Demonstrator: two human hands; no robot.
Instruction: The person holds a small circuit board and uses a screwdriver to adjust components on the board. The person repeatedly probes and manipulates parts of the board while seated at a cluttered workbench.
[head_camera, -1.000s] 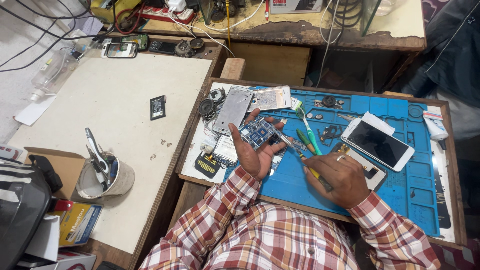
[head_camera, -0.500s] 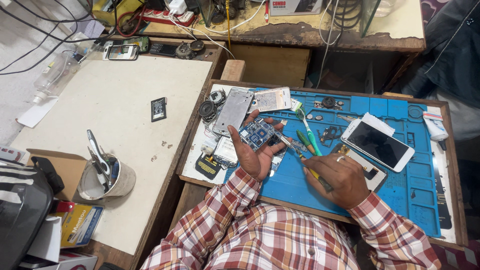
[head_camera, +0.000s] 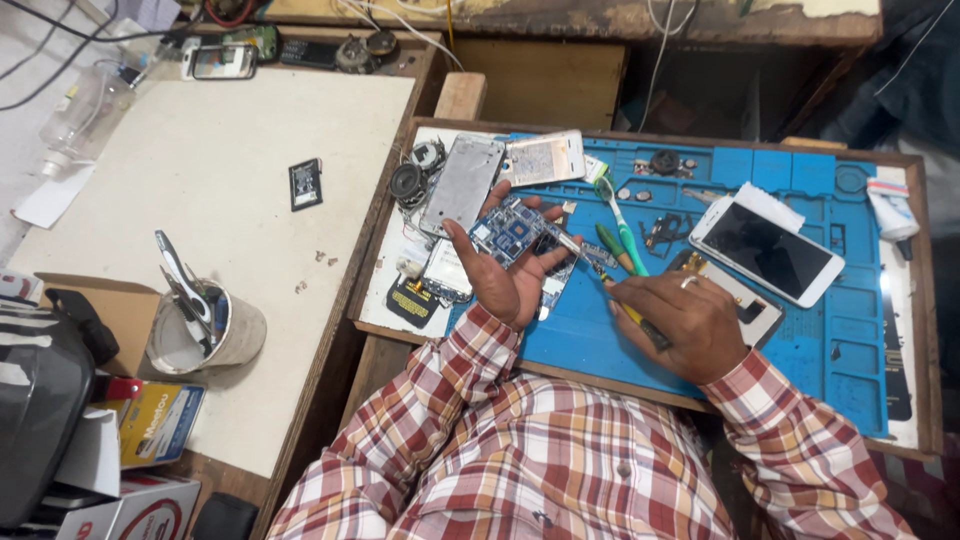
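- The circuit board (head_camera: 518, 232) is a small blue rectangle studded with silvery metal shields and tiny components; it sits above the blue work mat (head_camera: 800, 330), near the mat's left edge.
- The left hand (head_camera: 505, 270) is turned palm up, fingers curled around the board's edges, holding it tilted toward the person.
- The right hand (head_camera: 680, 322) rests on the mat just right of the board, fingers closed around a thin tool (head_camera: 600, 275) with a yellow handle; its metal tip touches the board's right edge.
- Both forearms wear a red, white and tan checked sleeve (head_camera: 450, 390) of soft woven cloth.
- The mat is rubbery, moulded with square compartments, set in a wooden tray (head_camera: 915, 300).
- On the mat, right of the board, lies a white phone (head_camera: 768, 250) with a glossy dark screen; a green toothbrush (head_camera: 620, 225) lies between them.
- A bare metal phone frame (head_camera: 462, 185) lies just beyond the board.
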